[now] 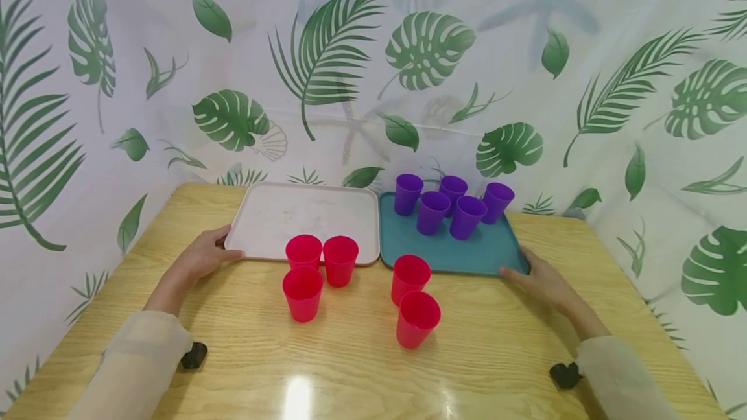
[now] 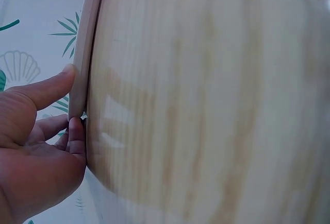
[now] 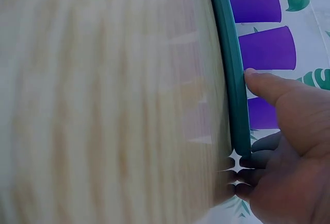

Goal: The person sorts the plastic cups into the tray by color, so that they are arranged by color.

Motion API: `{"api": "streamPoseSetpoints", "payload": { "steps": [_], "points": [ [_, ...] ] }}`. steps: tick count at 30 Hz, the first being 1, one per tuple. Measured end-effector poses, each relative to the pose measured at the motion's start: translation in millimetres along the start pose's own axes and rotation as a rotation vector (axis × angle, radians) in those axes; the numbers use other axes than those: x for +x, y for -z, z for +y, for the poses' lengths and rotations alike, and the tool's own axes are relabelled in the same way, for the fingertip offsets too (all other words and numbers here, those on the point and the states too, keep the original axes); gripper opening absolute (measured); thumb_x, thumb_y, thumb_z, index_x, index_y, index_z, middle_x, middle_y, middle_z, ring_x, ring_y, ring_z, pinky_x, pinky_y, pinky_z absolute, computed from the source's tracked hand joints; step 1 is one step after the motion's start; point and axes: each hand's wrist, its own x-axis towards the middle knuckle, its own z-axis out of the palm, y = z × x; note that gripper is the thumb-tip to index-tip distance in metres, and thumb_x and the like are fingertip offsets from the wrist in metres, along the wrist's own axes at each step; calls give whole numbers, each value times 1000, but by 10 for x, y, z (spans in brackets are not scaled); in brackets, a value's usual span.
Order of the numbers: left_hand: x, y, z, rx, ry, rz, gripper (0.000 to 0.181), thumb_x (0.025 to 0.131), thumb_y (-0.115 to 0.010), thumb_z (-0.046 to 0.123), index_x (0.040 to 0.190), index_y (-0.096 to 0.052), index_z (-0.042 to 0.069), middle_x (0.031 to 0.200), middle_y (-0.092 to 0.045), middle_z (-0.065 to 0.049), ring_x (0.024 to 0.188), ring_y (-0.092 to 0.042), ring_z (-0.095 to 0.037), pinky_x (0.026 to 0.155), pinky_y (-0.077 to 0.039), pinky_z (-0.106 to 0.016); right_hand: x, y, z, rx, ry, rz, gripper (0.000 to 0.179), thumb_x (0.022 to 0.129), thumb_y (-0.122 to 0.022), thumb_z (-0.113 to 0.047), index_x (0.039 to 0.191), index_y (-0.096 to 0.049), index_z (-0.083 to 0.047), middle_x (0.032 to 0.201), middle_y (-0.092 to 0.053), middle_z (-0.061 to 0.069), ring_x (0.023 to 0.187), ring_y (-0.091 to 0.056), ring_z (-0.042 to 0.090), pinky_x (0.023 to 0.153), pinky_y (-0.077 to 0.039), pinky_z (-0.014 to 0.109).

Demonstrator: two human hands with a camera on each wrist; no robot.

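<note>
Head view, left hand (image 1: 201, 255) gripping white tray (image 1: 274, 216), right hand (image 1: 544, 279) teal tray (image 1: 446, 256)

Left tray (image 1: 303, 212), rear cups (image 1: 433, 214) on right tray (image 1: 467, 256), front cups (image 1: 303, 297) before both

Pale cream sleeves (image 1: 137, 358) – plain, small black wrist cameras (image 1: 194, 356) – angular

A white tray (image 1: 274, 219) lies flat just beside a flat teal tray (image 1: 455, 255).
</note>
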Motion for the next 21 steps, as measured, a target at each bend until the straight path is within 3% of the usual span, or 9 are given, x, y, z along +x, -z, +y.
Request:
{"api": "streamPoseSetpoints", "payload": {
  "steps": [9, 21],
  "points": [
    [11, -9, 9, 28, 38, 4, 82, 102, -65, 16, 161, -13, -5, 164, -17, -33, 150, -23, -47, 122, -17, -60, -3, -16, 24, 23, 5, -21, 98, 104, -58, -47, 156, -6, 19, 157, -12, 47, 144, -15, 63, 116, -17, 70],
    [-8, -27, 48, 108, 5, 23, 81, 101, -68, 15, 157, -18, -13, 159, -25, -38, 145, -33, -49, 118, -27, -60, 12, -18, 60, 57, 32, -31, 98, 106, -57, -44, 155, -2, 19, 158, -5, 46, 146, -9, 63, 117, -12, 71]
  ]
}}
